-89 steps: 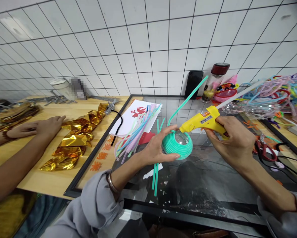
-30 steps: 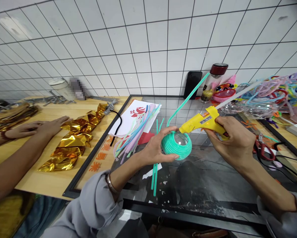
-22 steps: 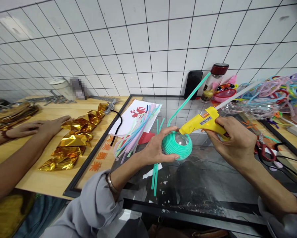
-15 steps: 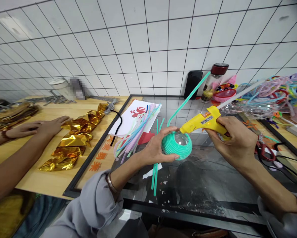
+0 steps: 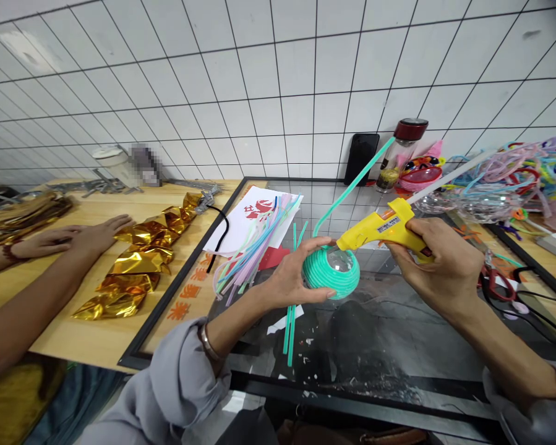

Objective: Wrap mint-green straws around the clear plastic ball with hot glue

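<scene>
Left hand [image 5: 292, 279] cupped, right hand [image 5: 444, 259] gripping, both forearms [image 5: 509, 351] angled inward

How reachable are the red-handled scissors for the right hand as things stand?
Probably not as is: the scissors lie close beside the right hand, but its fingers are wrapped around the yellow glue gun.

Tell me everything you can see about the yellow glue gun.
The yellow glue gun looks plastic, with a small printed label on its side and a whitish stick slanting up from its back. The right hand grips its handle, hiding much of it. Its nozzle slants down to the rim of the green-wrapped ball; whether they touch is unclear.
</scene>
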A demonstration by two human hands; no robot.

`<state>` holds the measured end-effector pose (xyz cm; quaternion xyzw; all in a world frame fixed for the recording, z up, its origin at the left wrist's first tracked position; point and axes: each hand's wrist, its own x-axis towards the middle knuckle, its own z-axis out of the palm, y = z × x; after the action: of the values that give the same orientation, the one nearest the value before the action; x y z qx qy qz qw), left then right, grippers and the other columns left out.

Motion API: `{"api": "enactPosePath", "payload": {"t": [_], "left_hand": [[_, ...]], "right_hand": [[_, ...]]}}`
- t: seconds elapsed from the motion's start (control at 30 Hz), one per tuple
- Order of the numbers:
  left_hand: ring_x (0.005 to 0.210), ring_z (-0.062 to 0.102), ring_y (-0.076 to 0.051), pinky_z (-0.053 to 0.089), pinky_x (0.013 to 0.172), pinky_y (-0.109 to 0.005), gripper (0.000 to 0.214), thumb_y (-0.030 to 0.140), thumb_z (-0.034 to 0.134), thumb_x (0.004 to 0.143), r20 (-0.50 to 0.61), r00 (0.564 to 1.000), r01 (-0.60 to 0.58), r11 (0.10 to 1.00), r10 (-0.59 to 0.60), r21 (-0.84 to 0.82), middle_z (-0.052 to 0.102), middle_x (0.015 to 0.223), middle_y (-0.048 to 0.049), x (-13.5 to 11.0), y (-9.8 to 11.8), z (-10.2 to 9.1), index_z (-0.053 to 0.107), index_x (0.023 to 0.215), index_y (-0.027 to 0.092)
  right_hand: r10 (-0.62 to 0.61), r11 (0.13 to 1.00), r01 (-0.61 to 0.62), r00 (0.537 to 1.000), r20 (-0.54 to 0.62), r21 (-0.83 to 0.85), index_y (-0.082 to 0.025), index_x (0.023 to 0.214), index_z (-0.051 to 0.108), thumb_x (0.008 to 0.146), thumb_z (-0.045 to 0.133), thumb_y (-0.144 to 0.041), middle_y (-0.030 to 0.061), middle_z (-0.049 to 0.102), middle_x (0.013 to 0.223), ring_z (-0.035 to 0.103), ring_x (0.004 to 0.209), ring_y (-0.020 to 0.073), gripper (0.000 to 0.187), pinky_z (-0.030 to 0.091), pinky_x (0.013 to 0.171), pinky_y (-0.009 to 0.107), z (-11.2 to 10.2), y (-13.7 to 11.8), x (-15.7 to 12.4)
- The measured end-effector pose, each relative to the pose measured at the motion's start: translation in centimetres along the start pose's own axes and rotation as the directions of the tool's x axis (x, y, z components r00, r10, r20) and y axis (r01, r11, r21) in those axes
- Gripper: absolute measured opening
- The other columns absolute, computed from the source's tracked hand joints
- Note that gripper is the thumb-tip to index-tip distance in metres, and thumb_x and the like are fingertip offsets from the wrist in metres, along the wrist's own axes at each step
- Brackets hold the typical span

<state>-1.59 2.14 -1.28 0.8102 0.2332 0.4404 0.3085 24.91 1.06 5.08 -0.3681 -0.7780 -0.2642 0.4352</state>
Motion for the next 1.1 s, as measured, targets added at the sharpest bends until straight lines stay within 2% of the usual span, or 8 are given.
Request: {"api": "enactPosePath", "payload": {"t": [0.17, 0.3, 0.5, 0.7, 1.1], "left_hand": [[0.138, 0.052, -0.033, 0.041, 0.118, -0.051, 0.089, 0.033, 0.084, 0.073, 0.003, 1.000, -0.006, 1.000, 0.006, 0.001, 0.050, 0.149, -0.0129, 0.02, 0.00, -0.06, 0.036, 0.148, 0.028], [0.135, 0.054, -0.032, 0.043, 0.116, -0.049, 0.089, 0.032, 0.084, 0.073, 0.007, 1.000, 0.005, 1.000, -0.005, 0.001, 0.053, 0.146, -0.0129, 0.05, 0.17, -0.12, 0.036, 0.148, 0.027], [0.137, 0.052, -0.033, 0.042, 0.117, -0.051, 0.089, 0.032, 0.084, 0.073, 0.000, 1.000, -0.014, 1.000, 0.014, 0.000, 0.050, 0.148, -0.0130, 0.02, -0.03, -0.03, 0.036, 0.148, 0.029], [0.137, 0.052, -0.033, 0.043, 0.115, -0.054, 0.091, 0.034, 0.084, 0.073, -0.005, 0.999, -0.033, 0.999, 0.033, -0.002, 0.051, 0.148, -0.0129, 0.01, -0.29, 0.03, 0.035, 0.148, 0.030], [0.135, 0.053, -0.033, 0.042, 0.116, -0.051, 0.089, 0.033, 0.085, 0.071, 0.005, 1.000, 0.019, 0.999, -0.019, -0.039, 0.052, 0.146, -0.0124, 0.14, -0.17, 0.08, 0.038, 0.147, 0.028]], "right_hand": [[0.029, 0.999, -0.028, 1.000, -0.007, 0.020, -0.023, 0.111, 0.062, 0.087, 0.069, -0.020, 0.0070, 0.074, 0.090, 0.072, 0.078, 0.0230, 0.025, 0.056, 0.067, 0.034, 0.16, -0.13, -0.25], [0.042, 0.999, -0.042, 0.999, 0.006, 0.002, -0.021, 0.111, 0.060, 0.087, 0.070, -0.020, 0.0075, 0.073, 0.086, 0.071, 0.075, 0.0225, 0.026, 0.055, 0.064, 0.033, 0.00, -0.13, -0.14], [0.001, 1.000, -0.001, 1.000, 0.007, -0.006, -0.021, 0.113, 0.059, 0.087, 0.069, -0.020, 0.0080, 0.074, 0.089, 0.072, 0.076, 0.0225, 0.027, 0.055, 0.064, 0.032, 0.06, 0.05, -0.21], [0.054, 0.998, -0.054, 0.998, 0.016, 0.009, -0.024, 0.109, 0.061, 0.088, 0.069, -0.023, 0.0070, 0.076, 0.092, 0.073, 0.081, 0.0236, 0.022, 0.056, 0.067, 0.035, 0.27, 0.21, -0.60], [0.044, 0.999, -0.044, 0.999, -0.011, -0.011, -0.024, 0.108, 0.059, 0.088, 0.068, -0.023, 0.0050, 0.074, 0.088, 0.071, 0.076, 0.0213, 0.022, 0.056, 0.064, 0.033, 0.13, -0.13, -0.27]]}}
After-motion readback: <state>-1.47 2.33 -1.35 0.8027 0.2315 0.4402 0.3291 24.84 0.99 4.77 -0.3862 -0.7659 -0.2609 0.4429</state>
